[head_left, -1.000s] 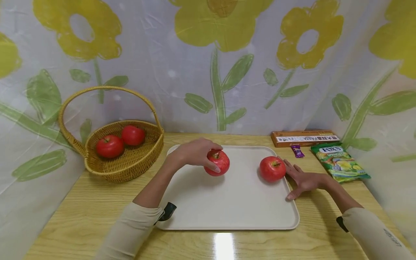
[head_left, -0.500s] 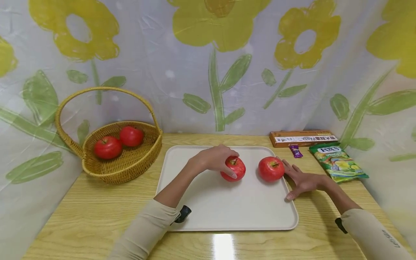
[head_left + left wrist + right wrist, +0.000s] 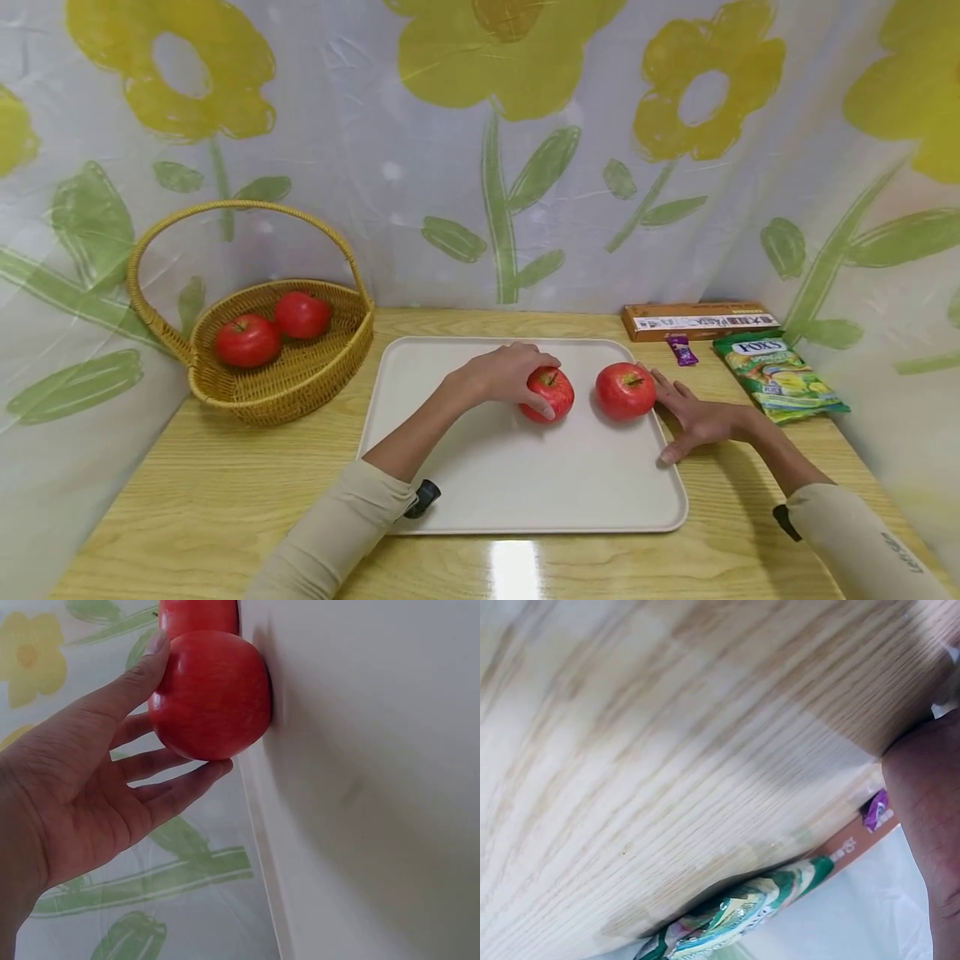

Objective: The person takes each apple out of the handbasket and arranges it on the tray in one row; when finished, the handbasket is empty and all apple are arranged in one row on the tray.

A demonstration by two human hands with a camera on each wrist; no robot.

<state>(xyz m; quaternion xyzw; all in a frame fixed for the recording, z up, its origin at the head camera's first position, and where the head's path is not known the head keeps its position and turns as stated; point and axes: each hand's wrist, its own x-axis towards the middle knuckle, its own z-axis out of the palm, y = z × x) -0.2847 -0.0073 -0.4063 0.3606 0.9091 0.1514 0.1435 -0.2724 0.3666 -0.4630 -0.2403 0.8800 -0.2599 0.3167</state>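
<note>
The left hand (image 3: 508,377) holds the near apple (image 3: 557,397) over the middle of the tray (image 3: 517,479); its thumb lies along one side and its fingers curve round the other, parted only as wide as the fruit, a grip that likely suits a smooth, round thing apt to roll; the stem faces up, and the apple is at the tray's surface or barely above it, which I cannot settle.

The right hand (image 3: 699,418) has its fingers spread and holds nothing; its thumb is at the tray's right rim and its fingertips are just beside the far apple (image 3: 626,391), perhaps to steady the tray or stop that apple rolling; whether they touch the apple is hidden.

The far apple sits stem up on the tray near the right rim, with a narrow gap between it and the near apple; the basket (image 3: 288,398) stands left of the tray, its tall handle upright, with two more apples (image 3: 249,340) side by side inside, where its wall presumably keeps them from rolling.

Behind the right hand lie a box (image 3: 701,322), a candy (image 3: 682,351) and a bag (image 3: 780,379), all off the tray on the table (image 3: 217,492).
</note>
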